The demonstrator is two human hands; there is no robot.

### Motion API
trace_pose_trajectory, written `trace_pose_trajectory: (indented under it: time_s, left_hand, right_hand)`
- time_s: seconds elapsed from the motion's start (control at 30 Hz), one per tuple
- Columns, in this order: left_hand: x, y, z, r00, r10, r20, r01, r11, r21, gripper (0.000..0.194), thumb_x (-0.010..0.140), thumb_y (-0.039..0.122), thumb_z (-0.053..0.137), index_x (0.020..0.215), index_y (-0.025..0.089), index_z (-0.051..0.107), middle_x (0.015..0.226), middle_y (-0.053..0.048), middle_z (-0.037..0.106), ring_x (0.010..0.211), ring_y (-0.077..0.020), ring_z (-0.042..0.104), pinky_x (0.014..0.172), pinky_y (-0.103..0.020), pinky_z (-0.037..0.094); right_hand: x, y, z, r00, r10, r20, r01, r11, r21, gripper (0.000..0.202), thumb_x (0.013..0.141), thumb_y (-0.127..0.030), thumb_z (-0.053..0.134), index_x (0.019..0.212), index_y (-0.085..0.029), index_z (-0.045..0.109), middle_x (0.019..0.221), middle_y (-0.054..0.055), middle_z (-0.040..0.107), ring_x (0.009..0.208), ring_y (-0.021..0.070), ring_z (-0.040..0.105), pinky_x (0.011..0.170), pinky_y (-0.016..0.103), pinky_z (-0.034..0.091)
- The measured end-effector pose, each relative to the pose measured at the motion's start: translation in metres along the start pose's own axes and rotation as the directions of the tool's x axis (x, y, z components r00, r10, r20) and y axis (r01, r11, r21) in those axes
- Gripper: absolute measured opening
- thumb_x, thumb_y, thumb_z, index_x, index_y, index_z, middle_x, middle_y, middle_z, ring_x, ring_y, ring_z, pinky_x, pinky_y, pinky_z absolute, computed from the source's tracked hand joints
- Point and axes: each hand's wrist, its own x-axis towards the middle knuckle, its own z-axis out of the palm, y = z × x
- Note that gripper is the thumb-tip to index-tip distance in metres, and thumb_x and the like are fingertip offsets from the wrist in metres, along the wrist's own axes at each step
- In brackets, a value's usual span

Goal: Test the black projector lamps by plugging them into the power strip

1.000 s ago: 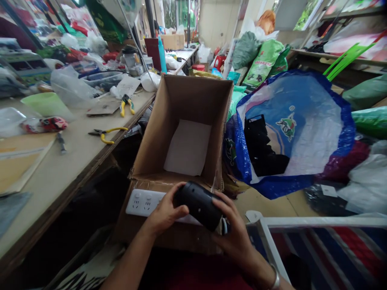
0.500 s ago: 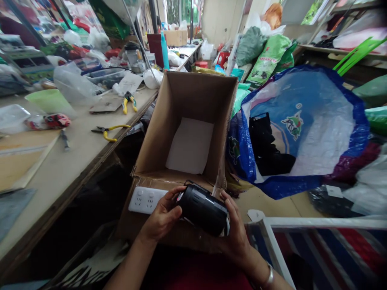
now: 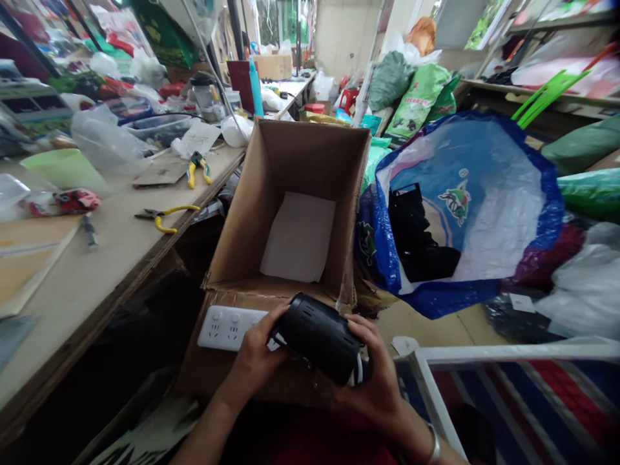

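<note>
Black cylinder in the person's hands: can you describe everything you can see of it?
The black cylinder has a smooth body, probably plastic, with short slots near both ends. A pale curved piece shows at its right end; I can't tell what it is. It is held on its side, slanting down to the right, just this side of the open cardboard box. The left hand grips one end, the right hand the other.

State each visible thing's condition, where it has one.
Black plastic cylinder: tilted, held between left hand and right hand.
Brown cardboard box: open, pale sheet inside.
White plastic power strip: visible sockets unplugged.
Large blue plastic bag: open, black items inside.
Nearer yellow-handled metal pliers: lying, handles spread.
Farther yellow-handled pliers: lying, handles spread.
</note>
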Motion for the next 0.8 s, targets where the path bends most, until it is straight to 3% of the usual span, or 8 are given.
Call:
trace_pose_trajectory:
  time_s: [0.07, 0.17, 0.27, 0.37, 0.5, 0.63, 0.7, 0.8]
  left_hand:
    - [-0.002, -0.007, 0.001, 0.995, 0.103, -0.002, -0.103, 0.993, 0.054, 0.058, 0.071, 0.017, 0.071, 0.124, 0.025, 0.051, 0.132, -0.008, 0.055, 0.123, -0.0265, 0.049, 0.105, -0.04, 0.036]
    - [-0.005, -0.009, 0.002, 0.971, 0.236, 0.038, -0.239, 0.96, 0.145, 0.064, 0.072, 0.021, 0.072, 0.129, 0.026, 0.044, 0.137, -0.009, 0.05, 0.123, -0.0255, 0.049, 0.103, -0.04, 0.039]
    - [-0.005, -0.002, 0.005, 0.955, 0.296, 0.009, -0.286, 0.914, 0.289, 0.061, 0.07, 0.026, 0.075, 0.124, 0.025, 0.047, 0.121, -0.008, 0.063, 0.108, -0.0238, 0.061, 0.092, -0.035, 0.048]
    - [-0.006, 0.005, 0.016, 0.933, 0.347, -0.099, -0.276, 0.862, 0.425, 0.043, 0.072, 0.03, 0.073, 0.11, 0.023, 0.054, 0.099, -0.006, 0.07, 0.089, -0.0224, 0.067, 0.081, -0.032, 0.052]
    - [-0.011, 0.013, 0.041, 0.932, 0.276, -0.234, -0.141, 0.872, 0.468, 0.03, 0.077, 0.035, 0.068, 0.099, 0.02, 0.055, 0.081, -0.004, 0.069, 0.072, -0.0222, 0.068, 0.066, -0.031, 0.053]
    - [-0.015, 0.024, 0.059, 0.949, 0.244, -0.199, -0.154, 0.911, 0.382, 0.02, 0.084, 0.027, 0.055, 0.102, 0.018, 0.053, 0.085, -0.008, 0.07, 0.076, -0.023, 0.069, 0.066, -0.031, 0.054]
    - [-0.012, 0.029, 0.057, 0.959, 0.18, -0.217, -0.109, 0.946, 0.304, 0.018, 0.084, 0.027, 0.053, 0.099, 0.017, 0.054, 0.082, -0.008, 0.071, 0.074, -0.0228, 0.069, 0.065, -0.031, 0.054]
    - [-0.002, 0.035, 0.042, 0.963, -0.069, -0.261, 0.103, 0.988, 0.117, 0.018, 0.078, 0.032, 0.058, 0.09, 0.019, 0.056, 0.072, -0.004, 0.07, 0.066, -0.0208, 0.067, 0.06, -0.029, 0.052]
  right_hand:
    - [-0.001, 0.0, -0.002, 0.998, 0.068, 0.014, -0.068, 0.996, 0.064, 0.073, 0.062, -0.021, 0.074, 0.125, -0.025, 0.038, 0.121, 0.01, 0.047, 0.111, 0.0288, 0.051, 0.092, 0.041, 0.046]
    - [0.0, 0.001, -0.006, 0.957, 0.278, 0.086, -0.291, 0.929, 0.228, 0.076, 0.059, -0.027, 0.077, 0.124, -0.023, 0.039, 0.111, 0.007, 0.055, 0.097, 0.0248, 0.058, 0.084, 0.036, 0.049]
    - [0.005, 0.001, -0.01, 0.889, 0.441, 0.122, -0.454, 0.819, 0.349, 0.073, 0.059, -0.036, 0.076, 0.121, -0.022, 0.041, 0.105, 0.006, 0.059, 0.093, 0.0238, 0.059, 0.08, 0.033, 0.05]
    - [0.012, 0.0, -0.011, 0.832, 0.546, 0.096, -0.535, 0.746, 0.397, 0.069, 0.059, -0.043, 0.074, 0.117, -0.02, 0.044, 0.102, 0.007, 0.061, 0.092, 0.0243, 0.059, 0.079, 0.034, 0.051]
    - [0.02, -0.004, -0.005, 0.773, 0.634, -0.018, -0.584, 0.722, 0.371, 0.072, 0.056, -0.051, 0.074, 0.113, -0.017, 0.047, 0.099, 0.01, 0.062, 0.091, 0.0273, 0.06, 0.08, 0.038, 0.051]
    - [0.021, 0.002, 0.0, 0.774, 0.627, -0.092, -0.571, 0.753, 0.328, 0.069, 0.062, -0.051, 0.072, 0.117, -0.018, 0.046, 0.107, 0.012, 0.061, 0.098, 0.0287, 0.058, 0.087, 0.042, 0.048]
    - [0.02, 0.017, -0.005, 0.826, 0.564, -0.002, -0.53, 0.776, 0.342, 0.069, 0.066, -0.049, 0.071, 0.122, -0.02, 0.044, 0.115, 0.013, 0.059, 0.106, 0.0292, 0.056, 0.092, 0.042, 0.046]
    - [0.018, 0.056, -0.028, 0.861, 0.475, 0.184, -0.508, 0.778, 0.369, 0.066, 0.075, -0.047, 0.063, 0.131, -0.022, 0.038, 0.125, 0.013, 0.055, 0.116, 0.0286, 0.051, 0.097, 0.044, 0.043]
